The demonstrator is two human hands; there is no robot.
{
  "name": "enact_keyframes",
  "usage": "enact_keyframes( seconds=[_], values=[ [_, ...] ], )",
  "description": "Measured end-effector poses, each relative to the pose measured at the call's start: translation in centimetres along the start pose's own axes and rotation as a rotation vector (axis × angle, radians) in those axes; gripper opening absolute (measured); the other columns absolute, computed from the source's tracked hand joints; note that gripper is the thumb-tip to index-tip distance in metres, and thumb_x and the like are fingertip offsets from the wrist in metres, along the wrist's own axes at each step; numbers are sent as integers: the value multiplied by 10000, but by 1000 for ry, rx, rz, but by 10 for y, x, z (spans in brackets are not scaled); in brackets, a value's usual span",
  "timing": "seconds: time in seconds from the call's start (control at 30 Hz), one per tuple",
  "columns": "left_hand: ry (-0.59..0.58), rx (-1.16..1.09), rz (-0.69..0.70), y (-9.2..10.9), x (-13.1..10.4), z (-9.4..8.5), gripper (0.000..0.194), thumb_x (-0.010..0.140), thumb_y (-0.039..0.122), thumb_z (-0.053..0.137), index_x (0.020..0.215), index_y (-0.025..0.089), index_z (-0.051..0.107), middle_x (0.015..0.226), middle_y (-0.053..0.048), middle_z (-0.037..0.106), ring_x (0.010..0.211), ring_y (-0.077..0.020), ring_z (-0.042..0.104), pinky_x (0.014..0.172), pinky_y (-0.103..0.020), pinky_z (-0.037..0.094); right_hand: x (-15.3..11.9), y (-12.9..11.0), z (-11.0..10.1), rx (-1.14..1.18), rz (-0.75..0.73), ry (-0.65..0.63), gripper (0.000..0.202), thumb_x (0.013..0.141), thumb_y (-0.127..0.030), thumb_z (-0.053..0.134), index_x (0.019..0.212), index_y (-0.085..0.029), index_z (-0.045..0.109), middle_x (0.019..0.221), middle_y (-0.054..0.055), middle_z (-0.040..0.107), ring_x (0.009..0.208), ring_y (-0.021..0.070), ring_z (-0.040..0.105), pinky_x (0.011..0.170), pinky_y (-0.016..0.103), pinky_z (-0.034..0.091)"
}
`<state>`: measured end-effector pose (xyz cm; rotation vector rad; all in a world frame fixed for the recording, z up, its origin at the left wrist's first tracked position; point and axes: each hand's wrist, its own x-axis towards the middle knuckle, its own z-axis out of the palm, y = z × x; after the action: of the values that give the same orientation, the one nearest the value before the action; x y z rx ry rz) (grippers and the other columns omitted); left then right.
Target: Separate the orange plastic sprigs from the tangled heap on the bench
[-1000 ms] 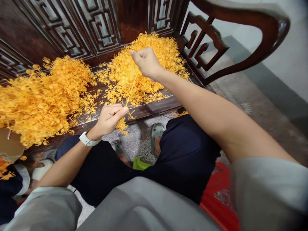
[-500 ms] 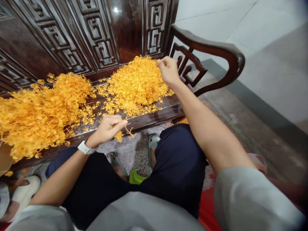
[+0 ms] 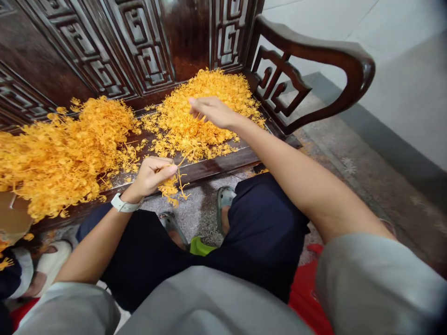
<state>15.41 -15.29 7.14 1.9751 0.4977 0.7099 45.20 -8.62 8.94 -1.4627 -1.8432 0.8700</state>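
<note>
Orange plastic pieces lie in two heaps on a dark wooden bench (image 3: 220, 164). My left hand (image 3: 153, 176) is closed around some thin orange pieces (image 3: 171, 188), which dangle below and beside the fingers, just off the bench's front edge. Over the right heap (image 3: 206, 111) hovers my right hand (image 3: 213, 111), palm down, fingers loosely apart, with nothing visible in them. The larger left heap (image 3: 66, 158) spreads behind and to the left of my left hand.
The carved backrest (image 3: 190, 42) rises behind the heaps, and a curved armrest (image 3: 314, 51) stands at the right. A cardboard box (image 3: 14, 216) and another person's foot in a pale shoe (image 3: 52, 263) are at lower left. Something red (image 3: 309, 293) lies at lower right.
My right hand has moved left from the right heap's far edge to above its middle, and its fingers have opened. My left hand still holds its pieces. The view has shifted slightly.
</note>
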Motion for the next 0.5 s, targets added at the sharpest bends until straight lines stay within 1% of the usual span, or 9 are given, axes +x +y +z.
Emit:
enact_keyframes(
  seconds=[0.07,0.1,0.13,0.17,0.2,0.27,0.37,0.43,0.5],
  values=[
    [60,-70,-10,-2,-1,-6,531,1039,417,680,577,183,560,614,-50,564,576,-163,501,584,-342,337,-9,-13,20,217,62,-286,684,1029,-810,377,1071,-198,681,968,111,722,923,228,686,756,300,580],
    [93,-98,-11,-3,-2,-9,524,1033,430,684,583,182,582,622,-57,581,583,-168,510,591,-343,345,-12,-18,28,287,86,-403,673,1010,-816,432,1080,-195,684,929,102,713,862,218,684,703,285,571],
    [126,-113,-17,-4,-2,-12,514,1024,444,693,590,182,604,627,-59,592,583,-170,513,591,-343,345,-15,-22,34,347,107,-498,653,995,-809,490,1084,-191,683,887,90,697,800,206,673,657,273,555],
    [158,-118,-25,-5,-3,-15,502,1012,458,704,599,183,626,628,-60,600,578,-170,510,587,-343,339,-17,-24,39,400,120,-561,629,985,-792,536,1078,-187,679,840,74,671,737,188,648,616,263,533],
    [179,-115,-34,-5,-3,-18,495,1002,473,713,606,184,643,626,-60,604,568,-168,502,580,-343,333,-17,-26,42,445,127,-594,606,983,-773,566,1068,-183,671,795,54,638,678,167,610,581,252,505],
    [180,-103,-52,-7,-4,-21,495,989,491,726,603,190,655,615,-58,605,555,-168,490,577,-346,333,-17,-30,43,523,129,-568,562,1001,-737,574,1053,-183,648,718,6,553,578,122,496,516,227,431],
    [116,-71,-67,-6,-5,-18,517,1005,483,714,581,197,634,598,-52,591,558,-171,493,589,-353,348,-13,-36,39,592,117,-441,462,1052,-657,556,1033,-198,602,651,-58,412,498,83,305,444,203,293],
    [83,-29,-71,-3,-5,-14,524,1021,478,696,583,198,626,602,-49,591,563,-170,504,588,-354,353,-11,-37,33,592,93,-396,389,1081,-580,562,976,-206,567,636,-80,333,486,71,232,433,191,223],
    [71,9,-67,0,-5,-11,527,1029,482,685,592,195,629,601,-47,594,556,-164,503,578,-352,351,-11,-37,28,565,60,-399,388,1090,-535,580,893,-205,524,633,-88,282,486,59,200,439,182,177]
  ],
)
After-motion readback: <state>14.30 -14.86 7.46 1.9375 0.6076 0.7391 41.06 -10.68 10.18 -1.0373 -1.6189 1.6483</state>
